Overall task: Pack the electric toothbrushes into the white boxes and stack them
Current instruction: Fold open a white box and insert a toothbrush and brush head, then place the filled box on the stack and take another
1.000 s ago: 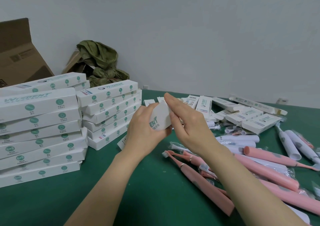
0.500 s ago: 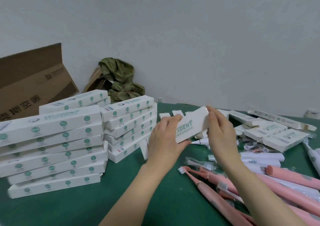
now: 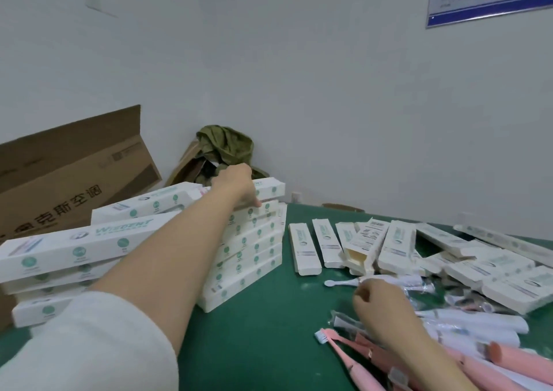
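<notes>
Box (image 3: 270, 187) on stack (image 3: 248, 259) w/ L hand (image 3: 236, 185) gripping it.

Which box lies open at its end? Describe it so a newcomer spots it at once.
On the green table, look right of the tall stack of white boxes to the row of flat boxes. The open box lies in that row, just beyond the right hand. It alone gapes at its near end and shows a cream inside.
</notes>
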The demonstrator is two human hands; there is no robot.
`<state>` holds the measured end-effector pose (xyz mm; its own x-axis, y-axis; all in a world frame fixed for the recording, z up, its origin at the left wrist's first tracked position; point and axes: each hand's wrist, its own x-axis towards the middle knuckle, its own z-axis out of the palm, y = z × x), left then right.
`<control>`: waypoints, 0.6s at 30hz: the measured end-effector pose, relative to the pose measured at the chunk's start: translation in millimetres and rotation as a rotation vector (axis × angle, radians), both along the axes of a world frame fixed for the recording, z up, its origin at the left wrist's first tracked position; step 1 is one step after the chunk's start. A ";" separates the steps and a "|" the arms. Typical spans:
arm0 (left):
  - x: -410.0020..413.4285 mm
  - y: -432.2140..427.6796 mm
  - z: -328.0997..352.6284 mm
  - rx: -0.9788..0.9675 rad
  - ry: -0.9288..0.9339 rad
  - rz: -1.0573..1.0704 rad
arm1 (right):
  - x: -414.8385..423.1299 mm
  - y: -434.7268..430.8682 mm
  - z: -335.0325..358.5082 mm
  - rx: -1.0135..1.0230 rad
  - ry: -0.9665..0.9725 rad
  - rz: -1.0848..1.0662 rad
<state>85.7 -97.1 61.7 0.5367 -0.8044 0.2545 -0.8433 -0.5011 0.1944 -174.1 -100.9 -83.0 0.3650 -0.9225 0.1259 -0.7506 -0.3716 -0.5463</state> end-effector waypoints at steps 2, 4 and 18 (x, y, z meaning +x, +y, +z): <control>6.5 -1.7 -8.9 0.023 0.032 0.008 | -0.6 -3.4 -0.2 -0.010 -0.022 0.002; 10.1 -2.2 -12.9 0.027 0.007 0.015 | -2.6 -5.7 -0.4 -0.028 -0.020 -0.010; -4.5 -4.3 -12.1 0.141 -0.205 0.046 | -5.0 -5.1 -3.4 -0.062 0.029 -0.004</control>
<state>81.3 -101.4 49.7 0.5226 -0.8156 0.2483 -0.8334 -0.5501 -0.0529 -179.1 -106.1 -86.4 0.3655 -0.9147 0.1726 -0.7675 -0.4011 -0.5001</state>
